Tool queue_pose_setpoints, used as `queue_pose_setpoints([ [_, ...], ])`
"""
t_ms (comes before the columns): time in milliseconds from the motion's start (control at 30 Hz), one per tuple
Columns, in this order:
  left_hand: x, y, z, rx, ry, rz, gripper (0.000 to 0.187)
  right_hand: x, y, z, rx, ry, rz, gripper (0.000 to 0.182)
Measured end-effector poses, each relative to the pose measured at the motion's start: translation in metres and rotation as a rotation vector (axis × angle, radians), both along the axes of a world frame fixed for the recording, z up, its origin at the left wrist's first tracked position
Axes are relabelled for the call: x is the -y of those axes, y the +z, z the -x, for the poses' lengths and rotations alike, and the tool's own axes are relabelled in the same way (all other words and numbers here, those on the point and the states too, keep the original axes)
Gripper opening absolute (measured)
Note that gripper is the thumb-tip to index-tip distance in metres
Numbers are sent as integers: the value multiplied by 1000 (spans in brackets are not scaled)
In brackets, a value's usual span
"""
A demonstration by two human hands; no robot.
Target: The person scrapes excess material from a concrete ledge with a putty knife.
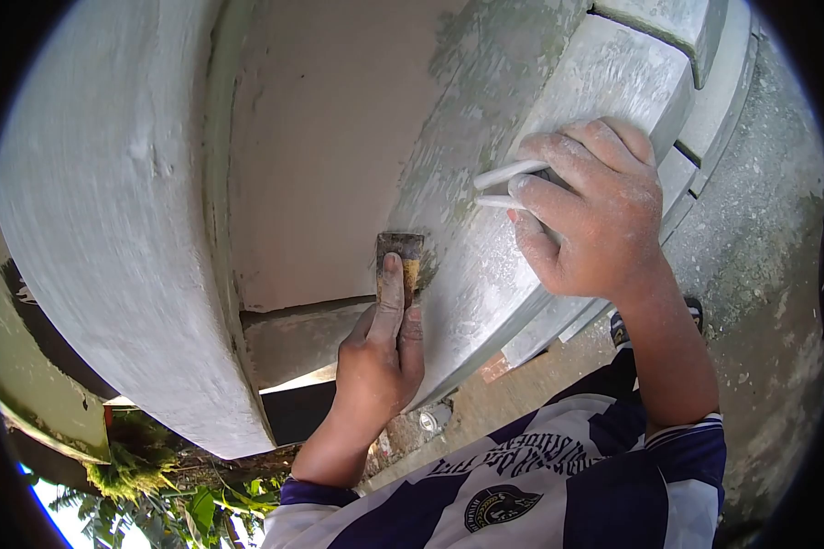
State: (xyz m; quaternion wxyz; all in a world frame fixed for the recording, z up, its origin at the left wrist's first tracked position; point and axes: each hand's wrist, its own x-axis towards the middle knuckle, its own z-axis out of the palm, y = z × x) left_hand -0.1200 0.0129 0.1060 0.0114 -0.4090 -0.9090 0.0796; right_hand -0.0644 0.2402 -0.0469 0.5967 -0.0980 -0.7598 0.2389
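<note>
My left hand is closed round a small, worn scraper with a dark rectangular end. Its index finger lies stretched along the tool, whose end touches the grey surface beside the smooth panel. My right hand, coated in pale dust, is closed on a folded white piece. Two thin edges of that piece stick out between thumb and fingers; its material I cannot make out. This hand is over the pale, streaked ledge of the curved structure.
A broad curved grey wall rises on the left. Stepped ledges run along the right, above a speckled concrete floor. Low down are a small white container, my shoe and green plants.
</note>
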Motion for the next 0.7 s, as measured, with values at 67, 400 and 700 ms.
queue_pose_setpoints([
  [67,-13,4,0,11,3,6,63,2,1,1,-1,6,-3,10],
  [400,-17,4,-2,49,-85,-82,63,1,0,-1,17,32,26,7],
  [700,-21,2,0,-15,-204,-114,67,1,1,-1,2,48,33,7],
])
